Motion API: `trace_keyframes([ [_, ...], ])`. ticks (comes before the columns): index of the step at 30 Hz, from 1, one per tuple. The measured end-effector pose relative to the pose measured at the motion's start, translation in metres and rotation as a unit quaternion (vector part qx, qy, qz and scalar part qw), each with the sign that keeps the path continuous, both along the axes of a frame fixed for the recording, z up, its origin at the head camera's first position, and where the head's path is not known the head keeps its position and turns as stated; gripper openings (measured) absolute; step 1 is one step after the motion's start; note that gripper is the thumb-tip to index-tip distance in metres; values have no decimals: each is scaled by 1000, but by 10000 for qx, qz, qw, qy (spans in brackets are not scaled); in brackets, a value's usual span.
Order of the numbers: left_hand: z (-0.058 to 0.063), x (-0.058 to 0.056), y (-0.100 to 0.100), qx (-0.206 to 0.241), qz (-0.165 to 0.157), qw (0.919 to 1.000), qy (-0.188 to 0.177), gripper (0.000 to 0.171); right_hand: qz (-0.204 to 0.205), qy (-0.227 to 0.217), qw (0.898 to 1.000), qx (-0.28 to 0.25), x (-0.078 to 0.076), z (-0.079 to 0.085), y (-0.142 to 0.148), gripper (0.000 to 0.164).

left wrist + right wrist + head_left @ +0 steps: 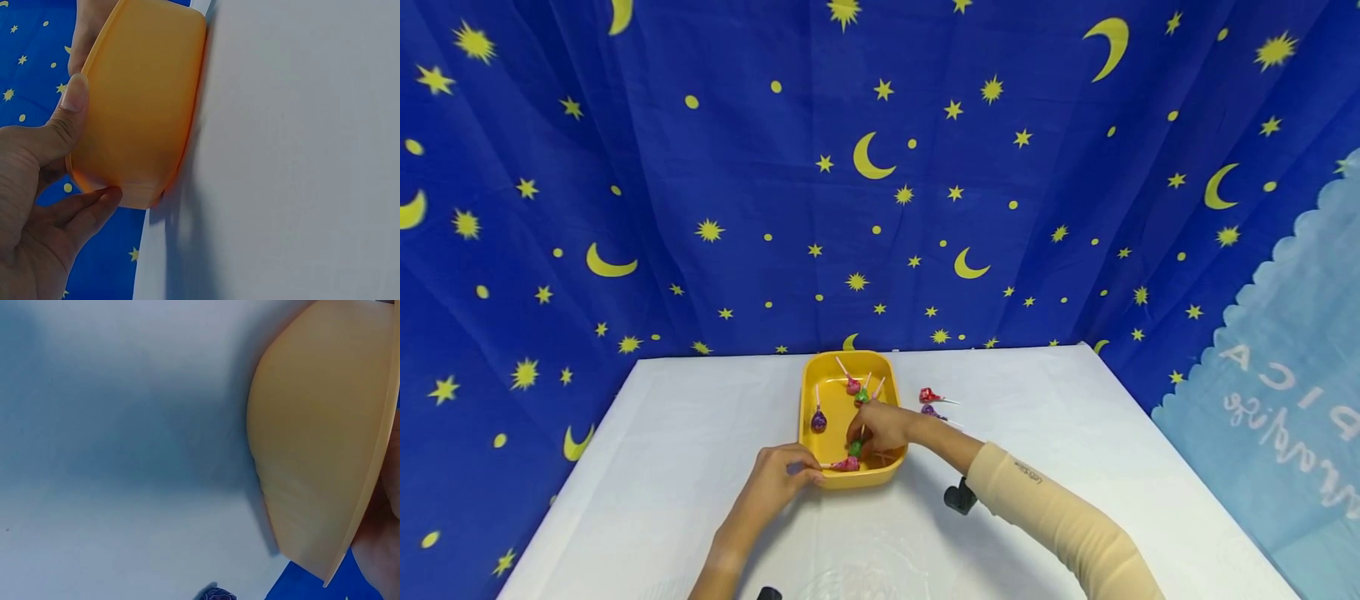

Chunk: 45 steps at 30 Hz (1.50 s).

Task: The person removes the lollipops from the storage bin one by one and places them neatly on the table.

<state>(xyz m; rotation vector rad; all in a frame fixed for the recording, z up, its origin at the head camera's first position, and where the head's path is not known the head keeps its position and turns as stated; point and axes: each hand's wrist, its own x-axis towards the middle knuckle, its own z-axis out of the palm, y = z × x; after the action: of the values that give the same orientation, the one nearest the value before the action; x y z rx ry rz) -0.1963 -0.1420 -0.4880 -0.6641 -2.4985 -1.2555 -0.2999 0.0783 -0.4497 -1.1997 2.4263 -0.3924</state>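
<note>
A yellow plastic tray (808, 400) with raised walls stands on the white table and holds several wrapped lollipops. My left hand (784, 472) holds the tray's near-left corner. In the left wrist view the thumb (75, 94) lies at the rim and other fingertips (111, 195) touch the wall. Reaching over the right wall, my right hand (883, 427) dips into the tray, its fingers curled down around the stick of a green lollipop (855, 449). Pink lollipop (847, 464) lies just below it. A purple lollipop (818, 421) rests along the left side; another green lollipop (861, 396) and a pink one (853, 386) lie farther back.
Right of the tray, a red lollipop (929, 394) and a purple lollipop (932, 411) lie on the white table (700, 417). A blue curtain (737, 183) with yellow moons and stars hangs behind. A light blue cloth with lettering (1285, 375) hangs at the right.
</note>
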Motion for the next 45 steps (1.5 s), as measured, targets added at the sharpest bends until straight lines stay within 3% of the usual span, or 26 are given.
trace_keyframes([
  [9, -1, 0, 2, -9, 17, 10000, -10, 9, 174, 151, 9992, -340, 0, 5, 3, 24],
  [17, -2, -1, 4, -26, 5, 9999, -115, 9, 105, 2, 9974, -710, -1, 10, 7, 25],
  [24, -3, -1, 4, 17, 15, 10000, -28, 9, 180, 205, 9954, -917, -5, 23, 12, 24],
  [33, -2, -1, 3, 28, 65, 10000, -25, 10, -116, -25, 9939, -1100, -10, 39, 20, 25],
  [38, -2, -1, 1, 9, 103, 9999, 112, 11, -144, 132, 9931, -1155, -14, 43, 24, 25],
  [45, -1, -1, 0, -41, 93, 9999, -57, 9, -288, 239, 9929, -1125, -14, 49, 39, 26],
])
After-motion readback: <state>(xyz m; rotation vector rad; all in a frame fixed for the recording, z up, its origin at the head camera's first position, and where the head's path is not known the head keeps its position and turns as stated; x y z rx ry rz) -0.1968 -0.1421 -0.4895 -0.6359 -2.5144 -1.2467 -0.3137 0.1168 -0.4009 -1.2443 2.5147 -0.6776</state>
